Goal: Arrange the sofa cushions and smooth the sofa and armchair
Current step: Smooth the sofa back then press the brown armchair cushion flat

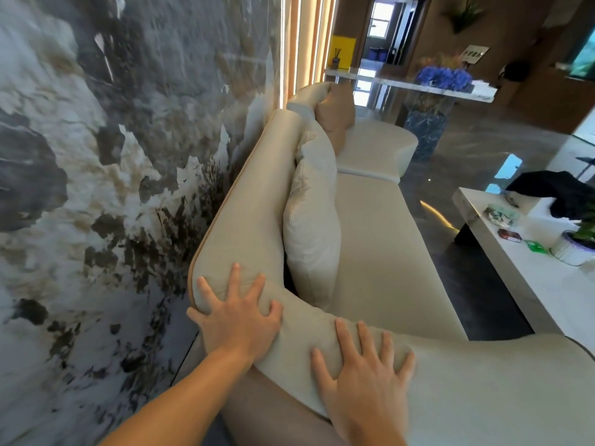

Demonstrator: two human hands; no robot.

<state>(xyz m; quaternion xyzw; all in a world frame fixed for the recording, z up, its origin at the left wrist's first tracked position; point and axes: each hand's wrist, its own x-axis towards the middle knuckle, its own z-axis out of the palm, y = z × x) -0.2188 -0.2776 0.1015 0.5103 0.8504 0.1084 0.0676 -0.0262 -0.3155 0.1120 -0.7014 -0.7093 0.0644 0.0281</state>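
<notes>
The person stood at the near end of the sofa [363, 220], by its rounded corner, with both hands laid flat on the padded top of the backrest [244, 201] where it curved round into the arm. The left hand [236, 320] pressed on the corner itself, its fingers [206, 292] spread wide and gripping nothing; the right hand [367, 378] lay further along the arm, fingers [343, 336] likewise splayed and empty. That flat, open-palmed placing looked suited to smoothing the cloth rather than lifting anything, since a broad palm spreads pressure over a wrinkle. Just beyond the left fingertips a pale cushion [310, 233] stood on edge, leaning against the backrest, with another pale cushion [317, 156] behind it and a tan cushion [336, 117] at the far end. The sofa's long axis ran away from the fingers toward the far room, along the marbled wall [112, 156], its seat facing right toward the low white counter [528, 272]. The cushions followed that same line, so they seemed already arranged, with smoothing the likely step in hand.
</notes>
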